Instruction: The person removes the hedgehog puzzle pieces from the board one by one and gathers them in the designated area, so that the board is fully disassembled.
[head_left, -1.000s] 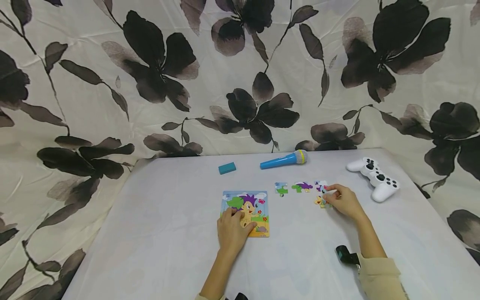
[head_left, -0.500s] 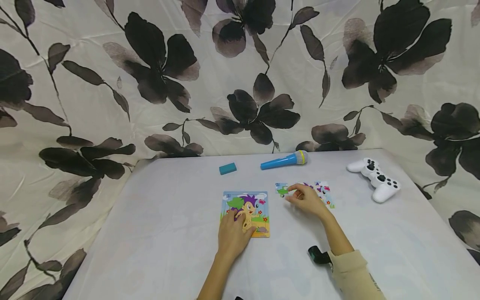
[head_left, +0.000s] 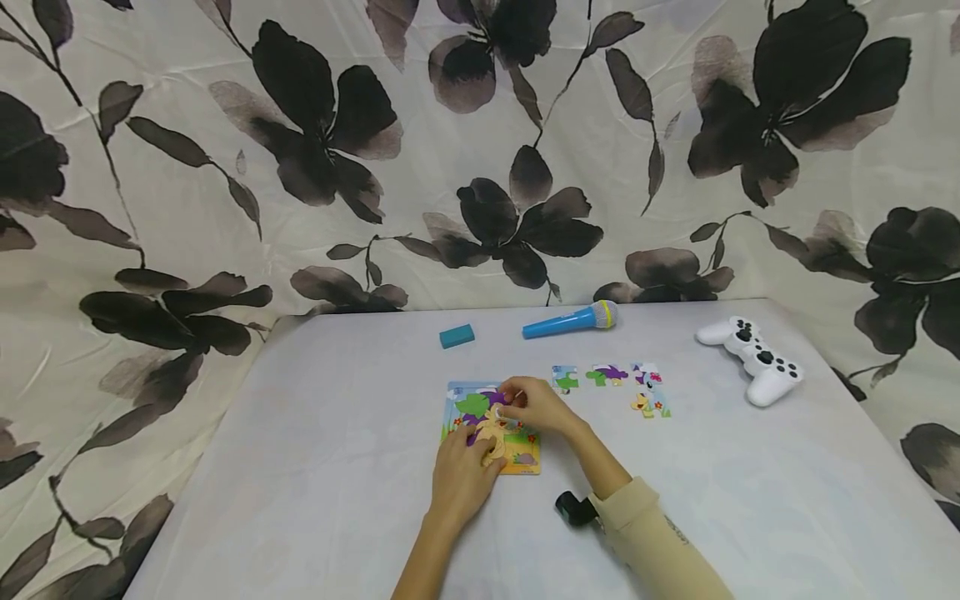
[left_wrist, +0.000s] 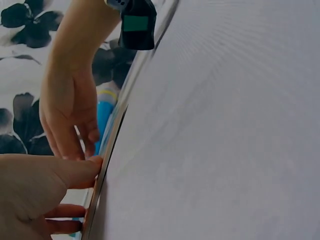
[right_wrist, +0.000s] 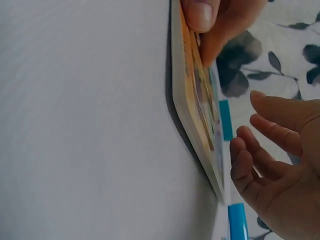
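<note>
A square jigsaw puzzle [head_left: 517,446] with a cartoon hedgehog picture lies on the white table before me. My left hand [head_left: 460,475] rests on its lower left part, thumb and fingers spread across the picture. Over the upper right of the puzzle is my right hand [head_left: 543,406]; in the right wrist view its fingers [right_wrist: 267,167] are loosely bent, with nothing visible between them. The puzzle's edge [right_wrist: 179,90] shows there from the side, with my left thumb [right_wrist: 200,16] pressed on it. Several loose puzzle pieces [head_left: 606,375] lie to the right.
Behind the puzzle lie a teal block [head_left: 457,336] and a blue toy microphone [head_left: 562,323]. A white game controller [head_left: 752,358] lies at the far right. A flower-patterned cloth [head_left: 420,150] hangs behind the table.
My right hand has moved left from the loose pieces to the puzzle, uncovering those pieces. My left hand has stayed on the puzzle.
</note>
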